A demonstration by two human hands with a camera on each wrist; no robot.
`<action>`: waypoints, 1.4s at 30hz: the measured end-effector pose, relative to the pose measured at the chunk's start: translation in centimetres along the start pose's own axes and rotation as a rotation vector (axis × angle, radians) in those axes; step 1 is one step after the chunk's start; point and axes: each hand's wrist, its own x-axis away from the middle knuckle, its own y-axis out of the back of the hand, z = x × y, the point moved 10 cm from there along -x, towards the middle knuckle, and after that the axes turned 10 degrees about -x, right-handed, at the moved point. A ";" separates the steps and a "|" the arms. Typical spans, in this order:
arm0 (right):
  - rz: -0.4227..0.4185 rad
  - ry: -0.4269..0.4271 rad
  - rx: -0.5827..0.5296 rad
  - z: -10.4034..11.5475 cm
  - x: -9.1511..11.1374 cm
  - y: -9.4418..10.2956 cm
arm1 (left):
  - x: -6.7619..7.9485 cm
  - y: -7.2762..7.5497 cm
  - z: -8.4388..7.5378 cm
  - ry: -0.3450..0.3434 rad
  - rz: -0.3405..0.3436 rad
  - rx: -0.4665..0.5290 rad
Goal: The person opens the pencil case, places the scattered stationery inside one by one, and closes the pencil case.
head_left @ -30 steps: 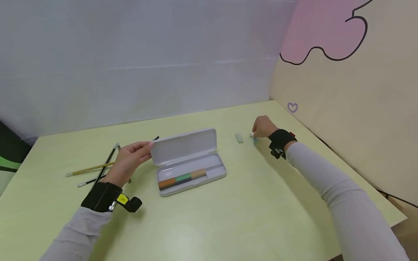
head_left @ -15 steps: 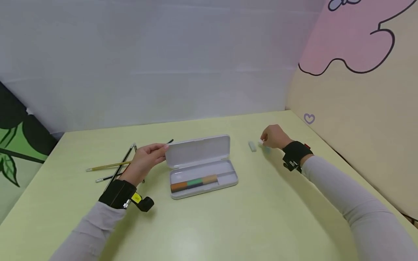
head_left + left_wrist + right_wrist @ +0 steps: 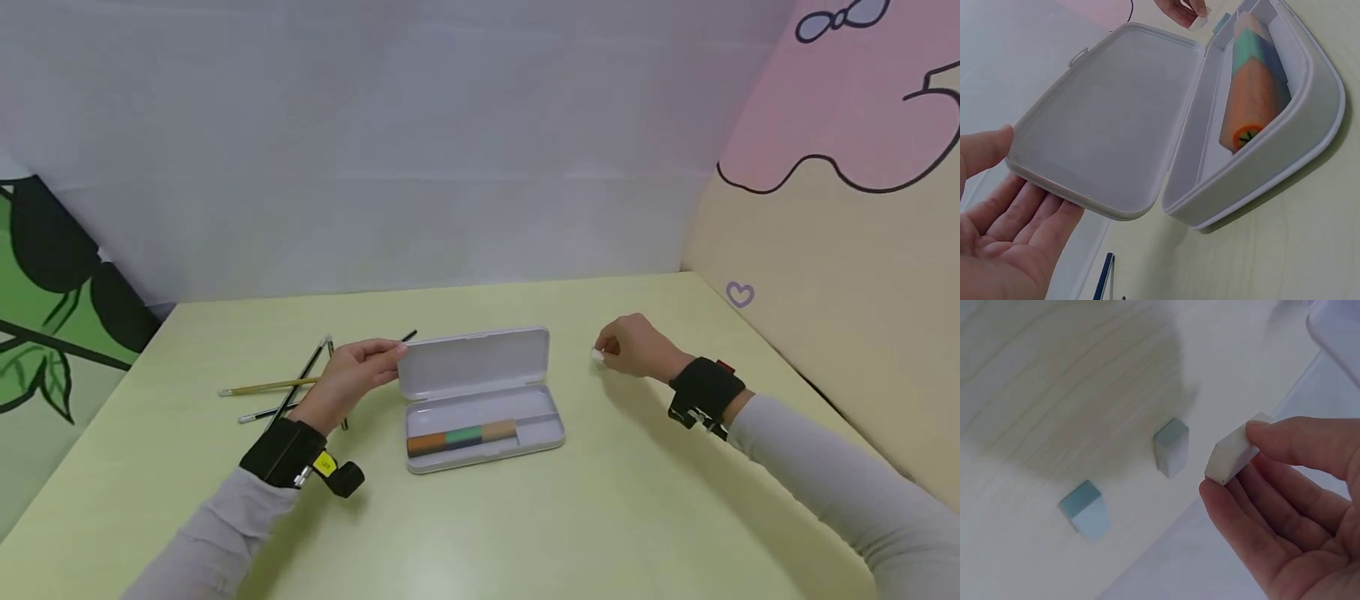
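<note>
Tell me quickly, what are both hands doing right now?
Left hand: holding the case lid by its edge.
Right hand: pinching a white eraser between thumb and fingers.

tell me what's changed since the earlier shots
The right hand has moved left, toward the case, with the white eraser pinched above the table; whether it was already gripped at first is unclear. The left hand still holds the lid open. The pencils, grey eraser and blue eraser look unmoved.
</note>
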 end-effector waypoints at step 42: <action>0.166 0.249 -0.102 10.1 1.1 -5.1 | -3.1 -3.4 -1.5 -0.025 0.013 0.077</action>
